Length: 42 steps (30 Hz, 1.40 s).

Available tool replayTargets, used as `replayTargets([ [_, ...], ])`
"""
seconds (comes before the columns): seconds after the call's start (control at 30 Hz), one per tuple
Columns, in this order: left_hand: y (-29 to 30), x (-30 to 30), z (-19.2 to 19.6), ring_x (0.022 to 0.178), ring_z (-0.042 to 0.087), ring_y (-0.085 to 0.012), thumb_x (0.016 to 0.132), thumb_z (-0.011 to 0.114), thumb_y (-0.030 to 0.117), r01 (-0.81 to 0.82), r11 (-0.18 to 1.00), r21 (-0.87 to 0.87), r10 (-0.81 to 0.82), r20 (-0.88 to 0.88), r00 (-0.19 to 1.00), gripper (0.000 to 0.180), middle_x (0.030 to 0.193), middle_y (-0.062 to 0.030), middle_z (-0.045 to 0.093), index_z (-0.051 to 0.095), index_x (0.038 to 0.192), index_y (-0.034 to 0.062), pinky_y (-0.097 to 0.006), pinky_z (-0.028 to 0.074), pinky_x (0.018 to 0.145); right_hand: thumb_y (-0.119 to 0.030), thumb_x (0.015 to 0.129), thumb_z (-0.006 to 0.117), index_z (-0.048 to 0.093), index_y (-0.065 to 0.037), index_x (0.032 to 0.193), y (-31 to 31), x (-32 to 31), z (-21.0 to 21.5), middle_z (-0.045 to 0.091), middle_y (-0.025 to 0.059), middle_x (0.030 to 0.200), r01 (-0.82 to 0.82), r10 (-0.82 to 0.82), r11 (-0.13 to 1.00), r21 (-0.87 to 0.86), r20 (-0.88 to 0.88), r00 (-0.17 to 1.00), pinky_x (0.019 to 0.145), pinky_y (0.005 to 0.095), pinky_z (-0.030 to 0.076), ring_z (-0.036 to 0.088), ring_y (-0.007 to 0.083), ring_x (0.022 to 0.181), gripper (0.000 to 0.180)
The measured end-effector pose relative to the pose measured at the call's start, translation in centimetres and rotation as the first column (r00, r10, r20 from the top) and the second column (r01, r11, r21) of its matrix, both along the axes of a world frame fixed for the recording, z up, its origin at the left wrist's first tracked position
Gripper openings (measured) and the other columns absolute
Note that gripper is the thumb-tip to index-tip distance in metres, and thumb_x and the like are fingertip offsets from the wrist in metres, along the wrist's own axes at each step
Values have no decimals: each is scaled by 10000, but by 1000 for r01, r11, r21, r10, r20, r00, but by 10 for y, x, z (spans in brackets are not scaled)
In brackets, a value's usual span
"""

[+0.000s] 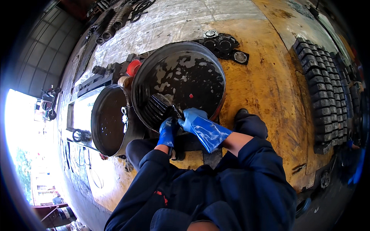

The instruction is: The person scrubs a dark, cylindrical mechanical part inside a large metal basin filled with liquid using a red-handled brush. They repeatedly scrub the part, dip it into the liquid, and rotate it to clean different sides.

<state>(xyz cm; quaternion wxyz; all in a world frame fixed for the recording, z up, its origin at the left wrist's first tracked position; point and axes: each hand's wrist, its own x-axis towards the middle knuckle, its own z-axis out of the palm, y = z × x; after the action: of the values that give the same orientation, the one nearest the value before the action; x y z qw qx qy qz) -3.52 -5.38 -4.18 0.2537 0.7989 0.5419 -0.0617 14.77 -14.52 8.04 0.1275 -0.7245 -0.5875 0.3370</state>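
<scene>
Risk imo: dark ribbed part [156, 109] looks slick, gloves look wet, so weak hold could let it slide and splash. Part sits inside big round tub [140, 77], near-left side. Left hand [167, 127] and right hand [191, 117] beside it, fingers partly curled; can't tell what they've got or how tightly. Big tub: dark liquid, pale patches, small red bit [191, 96]. Smaller tub [98, 113], left: murky brownish liquid.
</scene>
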Motion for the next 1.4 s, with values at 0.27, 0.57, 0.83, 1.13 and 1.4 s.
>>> replayTargets([
  [0.27, -2, -7, -4, 978, 672, -375, 863, 654, 338, -49, 998, 41, 47, 30, 998, 295, 1009, -178, 715, 742, 998, 91, -447, 539, 795, -487, 917, 601, 704, -62, 1059, 1, -1, 7, 718, 138, 1025, 1, -2, 999, -46, -34, 999, 862, 414, 546, 692, 315, 976, 459],
  [0.57, -4, -4, -3, 975, 671, -373, 873, 645, 338, -12, 999, 51, 7, 100, 995, 293, 1007, -182, 711, 740, 999, 91, -444, 539, 799, -476, 890, 622, 703, -43, 1074, 6, 9, 3, 715, 171, 1040, 71, -85, 989, -128, -108, 990, 891, 425, 535, 690, 327, 984, 478],
  [0.83, -14, 0, 15, 987, 631, -425, 916, 607, 349, -97, 990, 106, 80, 152, 985, 309, 994, -216, 688, 710, 1010, 73, -475, 513, 819, -439, 816, 698, 622, 93, 1206, 17, 68, -21, 672, 280, 1160, 584, -587, 800, -138, -386, 712, 997, 361, 489, 650, 358, 1115, 664],
  [1.13, -24, -5, 44, 977, 646, -405, 923, 603, 342, -115, 993, 20, 104, 287, 952, 313, 982, -194, 700, 701, 1034, 66, -467, 511, 843, -407, 838, 785, 601, 8, 1296, 111, 201, 65, 656, 184, 1234, 890, -277, 455, -28, -954, 112, 887, 335, 522, 642, 269, 1068, 645],
  [1.4, -12, -15, 5, 998, 649, -391, 868, 610, 418, -142, 984, 105, 122, 178, 976, 373, 1025, -180, 698, 719, 1007, 89, -466, 536, 839, -388, 858, 752, 709, -54, 1104, 129, 152, 9, 713, 41, 786, 754, -540, 624, 204, -585, 605, 586, 281, 509, 625, 104, 629, 418],
])
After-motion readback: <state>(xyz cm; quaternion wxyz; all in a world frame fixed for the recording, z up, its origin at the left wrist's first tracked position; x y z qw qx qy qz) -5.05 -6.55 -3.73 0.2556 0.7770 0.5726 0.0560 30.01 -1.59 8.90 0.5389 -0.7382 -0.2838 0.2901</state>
